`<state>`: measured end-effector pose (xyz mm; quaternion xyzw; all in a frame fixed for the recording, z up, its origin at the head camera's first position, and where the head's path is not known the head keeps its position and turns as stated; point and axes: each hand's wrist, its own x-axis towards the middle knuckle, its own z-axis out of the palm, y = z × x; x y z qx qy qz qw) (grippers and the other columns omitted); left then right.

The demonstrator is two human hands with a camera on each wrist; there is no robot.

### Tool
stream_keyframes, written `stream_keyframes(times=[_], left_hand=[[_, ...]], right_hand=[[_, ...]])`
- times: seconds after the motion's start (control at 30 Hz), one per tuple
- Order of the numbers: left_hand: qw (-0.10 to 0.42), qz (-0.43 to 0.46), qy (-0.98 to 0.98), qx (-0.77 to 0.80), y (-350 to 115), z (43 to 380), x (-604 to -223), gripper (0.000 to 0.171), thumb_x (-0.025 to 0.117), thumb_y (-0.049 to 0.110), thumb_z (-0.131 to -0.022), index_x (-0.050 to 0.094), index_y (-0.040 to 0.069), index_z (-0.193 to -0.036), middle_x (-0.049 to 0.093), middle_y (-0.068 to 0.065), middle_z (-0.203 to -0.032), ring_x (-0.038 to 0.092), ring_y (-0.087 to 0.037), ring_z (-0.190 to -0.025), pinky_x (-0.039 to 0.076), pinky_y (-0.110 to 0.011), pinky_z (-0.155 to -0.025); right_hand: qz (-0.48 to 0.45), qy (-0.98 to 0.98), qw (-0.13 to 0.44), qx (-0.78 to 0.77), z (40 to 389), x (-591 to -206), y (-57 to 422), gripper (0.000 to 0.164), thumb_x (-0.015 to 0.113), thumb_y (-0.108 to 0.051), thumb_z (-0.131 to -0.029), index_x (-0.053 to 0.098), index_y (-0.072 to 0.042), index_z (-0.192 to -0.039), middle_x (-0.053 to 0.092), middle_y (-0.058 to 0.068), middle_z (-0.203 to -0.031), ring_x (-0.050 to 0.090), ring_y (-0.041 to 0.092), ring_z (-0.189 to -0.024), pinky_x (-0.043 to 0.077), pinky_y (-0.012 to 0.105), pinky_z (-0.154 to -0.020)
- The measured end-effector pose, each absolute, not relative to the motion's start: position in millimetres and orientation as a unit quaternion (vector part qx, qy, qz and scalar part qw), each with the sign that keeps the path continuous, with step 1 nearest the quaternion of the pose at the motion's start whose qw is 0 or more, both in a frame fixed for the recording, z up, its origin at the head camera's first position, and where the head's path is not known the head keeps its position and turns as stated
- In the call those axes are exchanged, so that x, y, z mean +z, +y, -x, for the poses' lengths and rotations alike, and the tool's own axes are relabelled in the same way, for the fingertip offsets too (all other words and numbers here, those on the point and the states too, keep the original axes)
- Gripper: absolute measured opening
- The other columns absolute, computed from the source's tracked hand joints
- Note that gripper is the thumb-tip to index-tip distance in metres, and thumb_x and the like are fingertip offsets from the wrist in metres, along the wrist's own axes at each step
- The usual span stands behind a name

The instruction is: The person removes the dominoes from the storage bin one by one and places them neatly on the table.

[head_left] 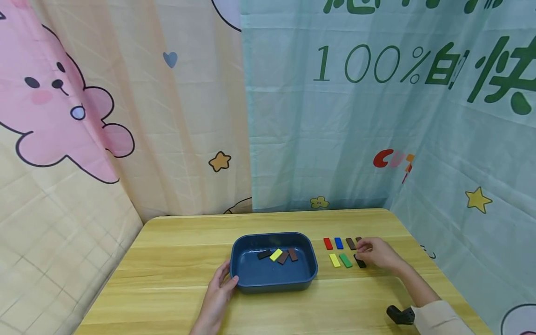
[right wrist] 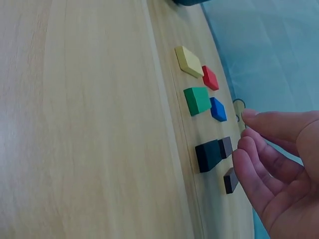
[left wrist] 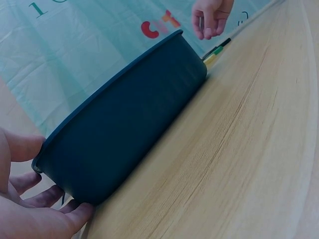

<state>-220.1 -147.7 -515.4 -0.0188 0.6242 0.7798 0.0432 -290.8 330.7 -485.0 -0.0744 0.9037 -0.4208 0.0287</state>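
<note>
My left hand [head_left: 219, 291] grips the left front corner of a dark blue rectangular tub [head_left: 274, 286], thumb at the rim and fingers along the side. Inside the tub lie a black tile [head_left: 264, 254], a yellow tile [head_left: 276, 255] and two brown tiles [head_left: 292, 254]. My right hand [head_left: 377, 252] hovers over the right end of two short rows of tiles, fingers loosely bent, nothing between thumb and fingertips in the right wrist view. Beneath it are a black tile [right wrist: 208, 156] and a brown tile [right wrist: 231, 180], both partly covered by the hand in the head view.
Left of my right hand lie red [head_left: 328, 244], blue [head_left: 338, 243], brown [head_left: 350, 244], yellow [head_left: 334, 260] and green [head_left: 345, 260] tiles. A black device [head_left: 400, 315] sits at the right wrist. Printed curtains [head_left: 318, 139] hang behind the wooden table [head_left: 176, 274].
</note>
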Motion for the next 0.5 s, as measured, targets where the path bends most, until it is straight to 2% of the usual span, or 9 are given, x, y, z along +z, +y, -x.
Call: stream_keyframes(times=[0.5], left_hand=[[0.043, 0.019, 0.625, 0.779, -147.7, 220.1, -515.8, 0.064, 0.052, 0.004, -0.107, 0.02, -0.003, -0.162, 0.019, -0.031, -0.164, 0.028, -0.047, -0.147, 0.031, -0.059, -0.117]], right_hand=[[0.127, 0.913, 0.013, -0.386, 302.9, -475.1, 306.5, 0.02, 0.077, -0.002, -0.091, 0.069, 0.004, -0.109, 0.066, 0.003, -0.093, 0.062, 0.021, -0.087, 0.057, 0.03, -0.075]])
